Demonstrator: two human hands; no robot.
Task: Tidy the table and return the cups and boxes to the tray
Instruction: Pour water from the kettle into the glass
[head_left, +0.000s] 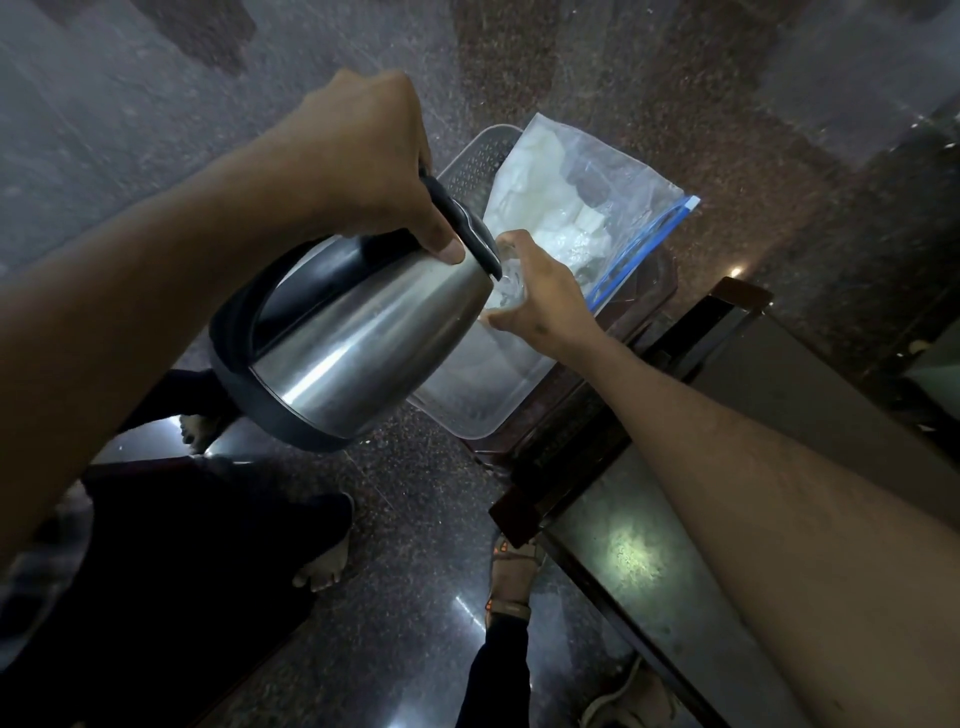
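Note:
My left hand (374, 161) grips the black handle of a steel kettle (358, 338), which is tilted with its spout toward a small clear glass cup (508, 288). My right hand (545, 301) is wrapped around that cup and holds it above a translucent plastic tray (467, 410). The kettle's spout touches or nearly touches the cup's rim. Most of the cup is hidden by my fingers and the kettle.
A clear zip bag (582, 208) with a blue seal and white contents lies over the tray's far end. The tray rests on a small dark wooden stand (550, 447). A glass-topped table (639, 561) sits lower right. Another person's bare feet (322, 566) and a sandalled foot (511, 577) stand on the polished stone floor.

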